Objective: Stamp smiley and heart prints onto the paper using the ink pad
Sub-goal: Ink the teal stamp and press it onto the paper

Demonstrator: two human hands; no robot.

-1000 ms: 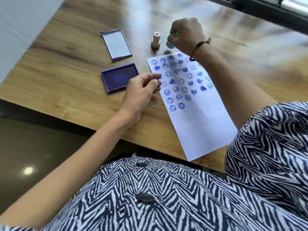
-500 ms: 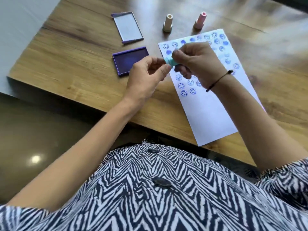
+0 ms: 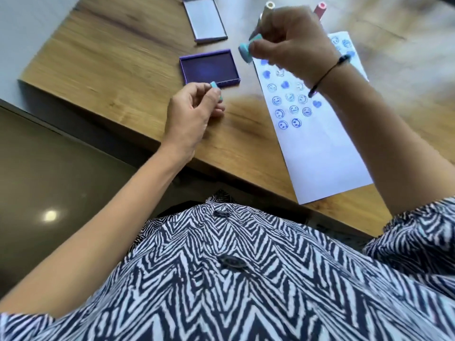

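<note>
My right hand (image 3: 293, 43) holds a teal stamp (image 3: 246, 51) tilted in the air, above the gap between the open purple ink pad (image 3: 209, 68) and the white paper (image 3: 325, 148). The paper carries several blue smiley and heart prints on its upper part; my right wrist hides some of them. My left hand (image 3: 194, 114) pinches a small teal cap (image 3: 216, 89) just in front of the ink pad's near edge.
The ink pad's lid (image 3: 204, 18) lies behind the pad on the wooden table (image 3: 118, 60). A beige stamp (image 3: 268, 7) and a pink stamp (image 3: 320, 8) stand at the back, partly hidden by my right hand. The table edge runs diagonally near my body.
My hands were together on the teal stamp; they have pulled apart. The left now holds the cap near the ink pad, and the right has lifted the stamp up.
</note>
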